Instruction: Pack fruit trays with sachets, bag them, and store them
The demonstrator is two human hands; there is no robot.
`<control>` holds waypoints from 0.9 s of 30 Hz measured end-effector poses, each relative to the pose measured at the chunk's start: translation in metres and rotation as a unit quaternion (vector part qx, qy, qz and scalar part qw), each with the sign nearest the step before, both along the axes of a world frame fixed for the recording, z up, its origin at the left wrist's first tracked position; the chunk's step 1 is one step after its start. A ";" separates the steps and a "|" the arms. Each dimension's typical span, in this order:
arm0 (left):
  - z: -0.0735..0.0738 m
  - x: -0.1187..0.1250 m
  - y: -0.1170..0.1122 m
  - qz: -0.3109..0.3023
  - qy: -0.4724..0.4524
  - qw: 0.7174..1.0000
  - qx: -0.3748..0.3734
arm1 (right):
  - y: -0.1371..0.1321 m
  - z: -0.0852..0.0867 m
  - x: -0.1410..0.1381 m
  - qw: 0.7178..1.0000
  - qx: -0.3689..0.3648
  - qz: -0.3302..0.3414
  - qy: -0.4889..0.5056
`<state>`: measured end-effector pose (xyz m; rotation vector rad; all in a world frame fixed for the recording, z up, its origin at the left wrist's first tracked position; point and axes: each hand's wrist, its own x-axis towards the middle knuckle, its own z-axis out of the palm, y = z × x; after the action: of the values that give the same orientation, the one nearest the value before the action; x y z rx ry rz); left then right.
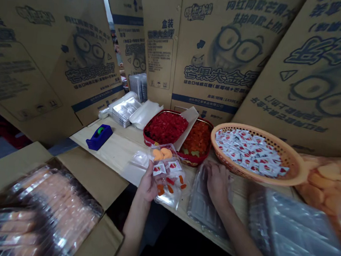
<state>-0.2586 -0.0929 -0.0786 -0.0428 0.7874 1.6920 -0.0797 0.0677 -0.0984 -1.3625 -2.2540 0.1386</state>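
Item 1: transparent tray point(165, 176), one, held up over the near table edge in front of me. My left hand point(148, 186) pinches its left side, thumb uppermost. Done, as I judge: plump orange pieces point(163, 154) at the far end, two printed sachets point(173, 166) in the middle. Small red and orange sweets point(160, 189) show at the near end; whether every one lies inside, I cannot tell. Undone: I see no cover shut over these.

Item 2: tray stack point(203, 199), just right of item 1, no filling visible, so I count it as work left. My right hand point(217, 184) rests on its top, fingers bent; whether they grip a tray, I cannot tell.

Item 3: red tub point(147, 141), beyond item 1, heaped with red and orange pieces, a white card point(190, 122) between them.

Item 4: peach basket point(297, 173), right of the tub, holding many sachets.

Item 5: bag of orange pieces point(326, 182), far right, well stocked.

Item 6: blue tape dispenser point(99, 137), left on the table point(115, 154).

Item 7: open carton point(110, 236), lower left, with filled packs point(69, 207), finished by my reckoning.
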 end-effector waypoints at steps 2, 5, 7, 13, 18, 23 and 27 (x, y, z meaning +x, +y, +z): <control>-0.002 0.000 -0.001 0.002 -0.003 1.000 -0.002 | 0.001 -0.001 0.000 1.000 0.012 -0.007 0.027; -0.002 0.001 -0.002 0.009 -0.002 1.000 0.006 | 0.002 0.008 0.001 0.997 0.024 -0.011 0.071; 0.000 0.001 -0.003 0.023 0.009 1.000 0.006 | 0.000 0.021 0.002 0.994 0.027 0.012 0.106; 0.005 0.005 -0.006 0.013 0.021 1.000 -0.014 | -0.019 0.077 0.005 0.977 -0.007 0.120 0.176; 0.000 0.020 -0.002 0.003 -0.005 1.000 -0.007 | -0.036 0.105 -0.022 0.966 -0.138 0.132 0.176; -0.005 0.046 0.004 -0.031 -0.025 0.998 0.040 | -0.039 0.113 -0.079 0.990 -0.124 0.072 0.010; -0.010 0.062 0.006 -0.035 -0.029 0.997 0.061 | -0.036 0.103 -0.112 0.992 -0.105 0.048 -0.044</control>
<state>-0.1966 -0.0869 -0.0888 0.0204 0.6342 1.6628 -0.1918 0.0314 0.0042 -1.3877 -2.4365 0.3652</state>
